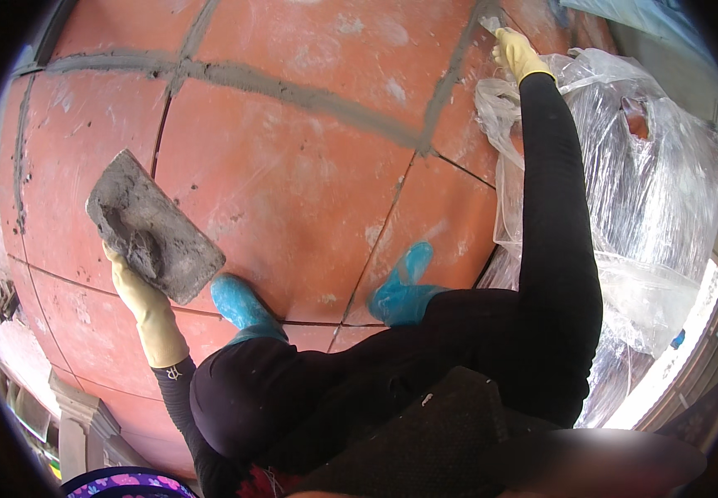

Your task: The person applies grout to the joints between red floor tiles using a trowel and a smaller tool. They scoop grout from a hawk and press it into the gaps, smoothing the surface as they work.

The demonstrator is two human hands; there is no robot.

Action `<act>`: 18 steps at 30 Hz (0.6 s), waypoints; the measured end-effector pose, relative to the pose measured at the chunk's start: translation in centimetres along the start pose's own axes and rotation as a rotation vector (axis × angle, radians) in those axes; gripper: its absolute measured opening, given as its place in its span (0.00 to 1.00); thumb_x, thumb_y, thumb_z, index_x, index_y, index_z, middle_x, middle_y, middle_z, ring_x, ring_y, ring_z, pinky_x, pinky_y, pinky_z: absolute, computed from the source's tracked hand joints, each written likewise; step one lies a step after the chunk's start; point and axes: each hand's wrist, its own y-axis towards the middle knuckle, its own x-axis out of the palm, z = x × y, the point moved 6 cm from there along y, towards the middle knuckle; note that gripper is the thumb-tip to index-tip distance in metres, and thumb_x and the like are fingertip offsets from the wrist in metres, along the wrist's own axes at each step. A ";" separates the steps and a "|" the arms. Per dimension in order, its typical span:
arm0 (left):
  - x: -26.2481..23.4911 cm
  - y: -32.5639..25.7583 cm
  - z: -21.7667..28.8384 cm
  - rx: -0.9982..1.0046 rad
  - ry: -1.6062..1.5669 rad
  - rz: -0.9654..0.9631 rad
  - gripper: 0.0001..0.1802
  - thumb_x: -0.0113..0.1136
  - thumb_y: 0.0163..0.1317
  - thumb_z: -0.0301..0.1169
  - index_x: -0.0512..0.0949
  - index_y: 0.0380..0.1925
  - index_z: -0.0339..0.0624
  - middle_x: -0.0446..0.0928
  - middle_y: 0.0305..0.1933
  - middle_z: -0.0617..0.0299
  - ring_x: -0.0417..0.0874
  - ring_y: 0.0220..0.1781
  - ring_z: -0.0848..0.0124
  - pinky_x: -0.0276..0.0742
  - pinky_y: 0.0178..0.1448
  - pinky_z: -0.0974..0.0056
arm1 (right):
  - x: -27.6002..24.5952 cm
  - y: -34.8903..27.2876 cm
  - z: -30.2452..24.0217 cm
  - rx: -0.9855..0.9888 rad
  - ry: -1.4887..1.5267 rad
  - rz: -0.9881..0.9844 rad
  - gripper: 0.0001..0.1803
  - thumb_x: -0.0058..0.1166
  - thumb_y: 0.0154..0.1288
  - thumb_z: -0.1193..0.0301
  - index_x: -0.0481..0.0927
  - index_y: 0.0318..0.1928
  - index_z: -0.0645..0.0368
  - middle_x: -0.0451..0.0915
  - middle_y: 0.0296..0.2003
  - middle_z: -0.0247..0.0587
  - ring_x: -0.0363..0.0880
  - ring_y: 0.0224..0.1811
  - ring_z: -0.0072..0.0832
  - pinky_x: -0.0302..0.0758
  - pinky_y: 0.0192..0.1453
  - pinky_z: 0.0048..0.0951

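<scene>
My left hand (145,305), in a pale yellow rubber glove, grips the lower left edge of a rectangular mortar board (185,241). A lump of wet grey mortar (131,236) lies on the board, and most of my fingers are hidden behind it. My right arm stretches far forward to the upper right. In its yellow glove, my right hand (518,55) is closed on a small pale flat piece (490,24), too small to name surely, close to a grey mortar joint (450,79) between large orange-red tiles (293,183).
A large stack wrapped in clear plastic film (649,191) stands to the right under my arm. My blue boots (244,300) are on the tiles. Another mortar-filled joint (293,95) crosses the far side; the nearer joints are dark gaps. A grey moulded post (85,415) stands at lower left.
</scene>
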 end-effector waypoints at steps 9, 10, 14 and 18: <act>-0.6 1.6 -1.5 -0.038 -0.018 -0.043 0.35 0.50 0.74 0.54 0.66 0.71 0.42 0.72 0.68 0.56 0.74 0.67 0.59 0.69 0.70 0.53 | 3.9 -7.8 2.2 -0.080 -0.048 -0.074 0.30 0.45 0.75 0.60 0.63 0.73 0.52 0.78 0.32 0.39 0.75 0.24 0.27 0.74 0.25 0.31; -0.3 1.9 -1.7 -0.045 -0.031 -0.075 0.35 0.51 0.73 0.54 0.66 0.71 0.42 0.72 0.68 0.56 0.74 0.67 0.59 0.69 0.70 0.53 | 3.8 -9.0 2.7 -0.063 -0.074 -0.076 0.30 0.45 0.75 0.60 0.62 0.74 0.52 0.77 0.31 0.39 0.74 0.23 0.26 0.73 0.24 0.31; -0.9 1.6 -1.2 0.048 -0.065 -0.060 0.36 0.52 0.73 0.54 0.66 0.70 0.40 0.72 0.68 0.55 0.74 0.67 0.59 0.69 0.70 0.53 | 4.1 -14.9 3.5 -0.102 -0.065 -0.175 0.30 0.44 0.76 0.60 0.61 0.75 0.51 0.75 0.27 0.35 0.72 0.20 0.25 0.71 0.22 0.30; -0.6 1.9 -2.3 -0.039 -0.129 -0.117 0.36 0.51 0.74 0.54 0.65 0.71 0.39 0.70 0.70 0.54 0.73 0.68 0.58 0.69 0.71 0.52 | 5.4 -19.5 4.8 -0.071 -0.168 -0.144 0.30 0.44 0.77 0.60 0.60 0.75 0.49 0.72 0.24 0.32 0.71 0.19 0.23 0.71 0.22 0.29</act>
